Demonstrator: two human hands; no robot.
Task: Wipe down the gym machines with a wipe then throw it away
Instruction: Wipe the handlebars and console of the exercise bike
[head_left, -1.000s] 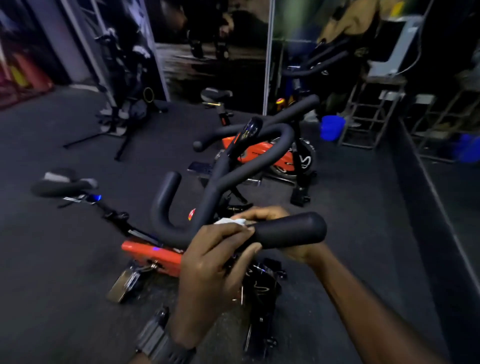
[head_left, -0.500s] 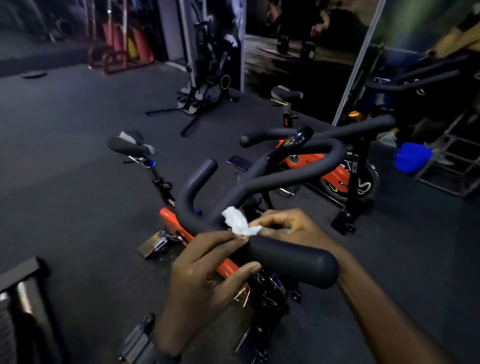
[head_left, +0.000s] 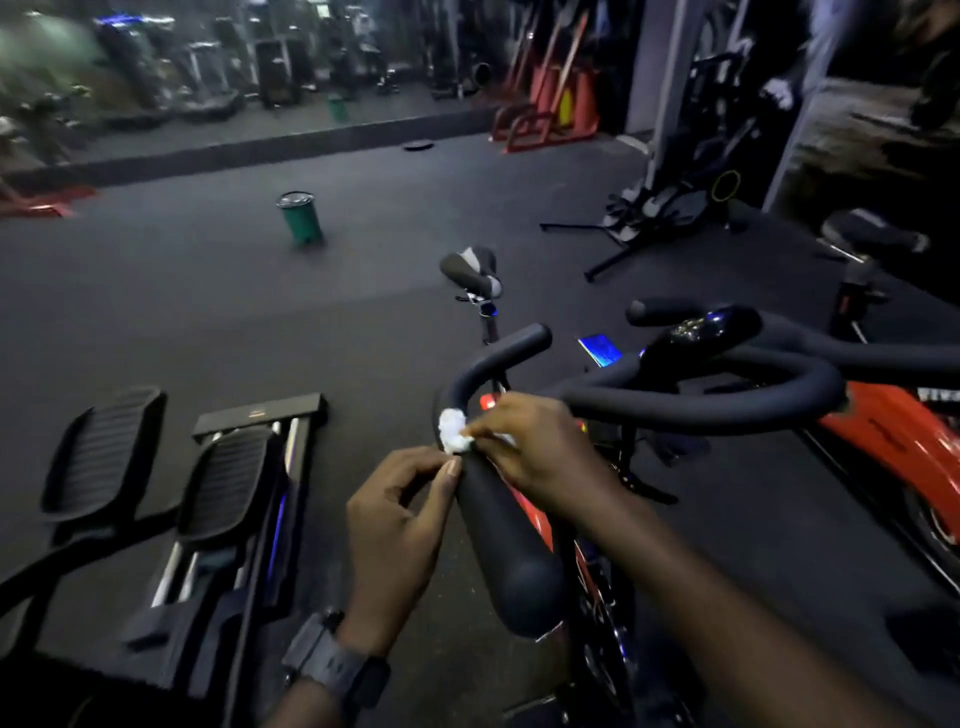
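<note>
R hand (head_left: 540, 457) reaches over the spin bike's black handlebar (head_left: 511, 551), fingertips pinching a small crumpled white wipe (head_left: 453, 437) at the bend of the bar, wipe touching the foam. Grip closed on the wipe. L hand (head_left: 397, 525) sits just beside the near bar end on its left, thumb and forefinger curled together w/ tips up at the wipe's lower edge; looks like it pinches the wipe too, but contact is partly hidden, so can't tell for sure. Dark watch (head_left: 337, 662) on L wrist.

Bar runs from a rounded end near the camera up to a curved horn, then across to the right past a glossy black console (head_left: 696, 332). Orange bike frame (head_left: 904, 441) shows below on the right. Saddle (head_left: 470, 270) of the bike beyond the bars. Elliptical pedals (head_left: 104, 452) at left on the dark rubber floor (head_left: 208, 312). Green bin (head_left: 300, 217) w/ a dark lid stands alone on the floor, well apart from the hands. Mirror wall (head_left: 208, 67) and red racks (head_left: 550, 104) at the back, blurred.
</note>
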